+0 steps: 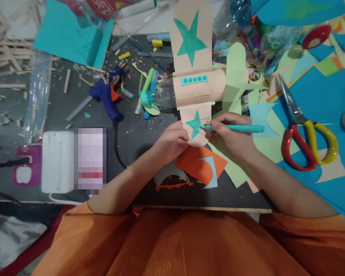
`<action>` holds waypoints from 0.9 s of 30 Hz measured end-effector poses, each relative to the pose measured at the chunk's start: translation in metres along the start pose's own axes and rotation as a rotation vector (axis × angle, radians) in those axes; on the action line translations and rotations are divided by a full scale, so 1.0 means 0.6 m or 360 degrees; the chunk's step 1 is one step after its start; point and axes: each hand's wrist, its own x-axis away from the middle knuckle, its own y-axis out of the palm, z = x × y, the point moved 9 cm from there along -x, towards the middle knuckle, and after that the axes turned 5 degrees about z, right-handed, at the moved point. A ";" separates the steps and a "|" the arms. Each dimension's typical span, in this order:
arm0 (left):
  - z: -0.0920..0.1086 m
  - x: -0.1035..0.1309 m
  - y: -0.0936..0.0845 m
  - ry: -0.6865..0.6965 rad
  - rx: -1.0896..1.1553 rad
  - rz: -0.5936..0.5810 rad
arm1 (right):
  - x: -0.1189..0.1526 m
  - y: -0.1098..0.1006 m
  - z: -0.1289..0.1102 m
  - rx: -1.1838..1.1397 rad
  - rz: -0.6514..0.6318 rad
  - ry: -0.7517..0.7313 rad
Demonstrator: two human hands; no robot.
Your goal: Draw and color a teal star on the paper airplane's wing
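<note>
A model plane (pixel 201 97) made from a plastic bottle wrapped in peach paper lies before me, its bottle cap (pixel 146 98) pointing left. On its far wing is a filled green star (pixel 191 38); a smaller star (pixel 194 124) on the near wing is green on its left part, with bare outline on the right. My left hand (pixel 175 138) pinches the edge of the near wing. In my right hand (pixel 232 134) is a teal marker (pixel 238 128), its tip touching the smaller star.
Large red-and-yellow scissors (pixel 300 130) lie on blue paper at the right. A blue glue gun (pixel 107 99) rests at the left, near a phone (pixel 92 159) and a white box (pixel 58 161). Orange paper (pixel 201 163) lies under the near wing. Wood sticks (pixel 8 57) litter the far left.
</note>
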 end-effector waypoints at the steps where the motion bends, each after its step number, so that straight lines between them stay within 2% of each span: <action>1: 0.000 0.000 0.000 0.0000 0.0010 0.0004 | 0.000 0.000 0.000 0.0034 -0.0005 0.0007; 6: -0.001 0.001 -0.001 -0.0016 0.0000 0.0030 | 0.000 0.001 -0.002 0.0062 -0.0034 0.0025; 12: 0.002 0.003 0.002 -0.0003 -0.0021 0.0029 | -0.003 -0.012 -0.009 0.0084 0.0116 -0.0027; 23: 0.000 0.000 0.003 0.0000 0.0025 -0.0027 | 0.000 0.000 0.002 0.0151 -0.0025 0.0052; 27: 0.002 0.001 0.004 0.0002 0.0029 -0.0006 | -0.003 -0.008 -0.001 0.0083 0.0044 0.0030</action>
